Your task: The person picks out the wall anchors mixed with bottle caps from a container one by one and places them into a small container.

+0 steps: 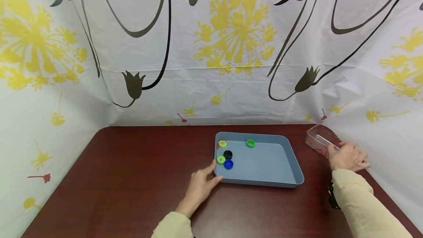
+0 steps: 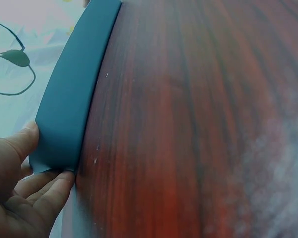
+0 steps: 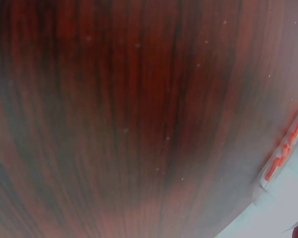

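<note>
At the near left corner of a blue tray [image 1: 264,162], my left hand [image 1: 199,184] grips the wall; in the left wrist view its thumb [image 2: 29,136] lies on the wall and its fingers bend round the corner. Inside the tray are a green cap [image 1: 250,143], a black cap [image 1: 228,154], a blue cap [image 1: 228,164] and two yellow-green caps [image 1: 221,160]. On the right, my right hand [image 1: 348,157] holds the near end of a clear plastic box [image 1: 325,133] with small red pieces [image 1: 320,150]. Its fingertips are partly hidden.
Both containers stand on a dark red-brown wooden table [image 1: 148,172]. A white cloth [image 1: 198,98] printed with flowers hangs behind and along both sides. The clear box is close to the table's right edge, a short gap from the tray.
</note>
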A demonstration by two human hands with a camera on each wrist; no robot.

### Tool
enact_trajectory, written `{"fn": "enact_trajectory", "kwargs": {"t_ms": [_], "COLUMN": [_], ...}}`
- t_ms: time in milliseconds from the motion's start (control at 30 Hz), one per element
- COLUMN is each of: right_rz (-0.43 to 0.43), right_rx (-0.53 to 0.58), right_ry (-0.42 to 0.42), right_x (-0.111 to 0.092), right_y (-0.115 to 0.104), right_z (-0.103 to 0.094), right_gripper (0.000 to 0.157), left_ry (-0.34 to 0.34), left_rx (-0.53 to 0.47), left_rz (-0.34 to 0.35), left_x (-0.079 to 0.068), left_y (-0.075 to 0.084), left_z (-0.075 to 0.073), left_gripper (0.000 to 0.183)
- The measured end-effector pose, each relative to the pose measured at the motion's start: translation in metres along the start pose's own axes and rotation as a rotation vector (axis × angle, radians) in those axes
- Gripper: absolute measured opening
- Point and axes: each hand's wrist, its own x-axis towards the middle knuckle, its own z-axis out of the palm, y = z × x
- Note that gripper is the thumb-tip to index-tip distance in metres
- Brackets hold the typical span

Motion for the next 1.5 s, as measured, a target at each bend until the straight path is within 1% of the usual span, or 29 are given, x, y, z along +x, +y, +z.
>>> {"fn": "enact_trajectory", "kwargs": {"t_ms": [67, 167, 300, 367, 533, 600, 667, 767, 867, 967, 1033, 1167, 1233, 1333, 1400, 1500], "right_rz": [0.006, 0.007, -0.022, -0.055, -0.18, -0.205, -0.215, -0.23, -0.269, -0.286, -0.28, -0.279, -0.3, -0.328, -0.357, -0.393], "right_rx": [0.003, 0.054, 0.156, 0.205, 0.36, 0.417, 0.445, 0.475, 0.507, 0.55, 0.575, 0.573, 0.558, 0.558, 0.552, 0.547], "right_ry": [-0.001, 0.012, 0.036, 0.052, 0.04, -0.014, -0.09, -0.242, -0.391, -0.543, -0.643, -0.81, -0.857, -0.904, -0.925, -0.978], "right_x": [0.0, -0.003, -0.009, -0.014, -0.032, -0.042, -0.054, -0.072, -0.09, -0.107, -0.117, -0.134, -0.139, -0.144, -0.145, -0.146], "right_y": [-0.002, -0.011, -0.034, -0.049, -0.091, -0.107, -0.122, -0.143, -0.16, -0.174, -0.182, -0.193, -0.196, -0.2, -0.202, -0.204], "right_z": [-0.001, -0.001, 0.001, 0.004, 0.017, 0.022, 0.028, 0.036, 0.045, 0.053, 0.059, 0.074, 0.082, 0.091, 0.095, 0.098], "right_gripper": [0.038, 0.039, 0.038, 0.035, 0.026, 0.023, 0.022, 0.022, 0.023, 0.024, 0.024, 0.023, 0.023, 0.022, 0.022, 0.022], "left_ry": [-0.001, -0.002, 0.0, 0.002, 0.003, 0.001, 0.0, -0.002, -0.005, -0.009, -0.009, -0.012, -0.015, -0.015, -0.012, -0.001], "left_rx": [-0.003, -0.008, -0.003, 0.003, 0.002, -0.003, -0.006, -0.008, -0.012, -0.015, -0.02, -0.022, -0.024, -0.023, -0.025, -0.024], "left_rz": [0.001, 0.005, 0.004, 0.002, -0.005, -0.008, -0.012, -0.016, -0.026, -0.034, -0.041, -0.043, -0.038, -0.033, -0.03, -0.025], "left_x": [0.0, 0.0, 0.0, 0.0, 0.0, 0.0, 0.0, 0.001, 0.001, 0.002, 0.001, 0.0, 0.0, 0.0, 0.001, 0.001], "left_y": [0.0, 0.0, 0.0, 0.0, 0.0, 0.0, 0.0, 0.0, 0.001, 0.001, 0.001, 0.0, -0.001, -0.002, -0.002, -0.002], "left_z": [0.0, 0.0, -0.001, -0.001, -0.001, -0.001, -0.001, -0.001, -0.002, -0.002, -0.001, -0.001, 0.0, 0.001, 0.001, 0.001], "left_gripper": [0.059, 0.058, 0.058, 0.058, 0.058, 0.058, 0.059, 0.058, 0.058, 0.058, 0.058, 0.058, 0.058, 0.057, 0.057, 0.058]}}
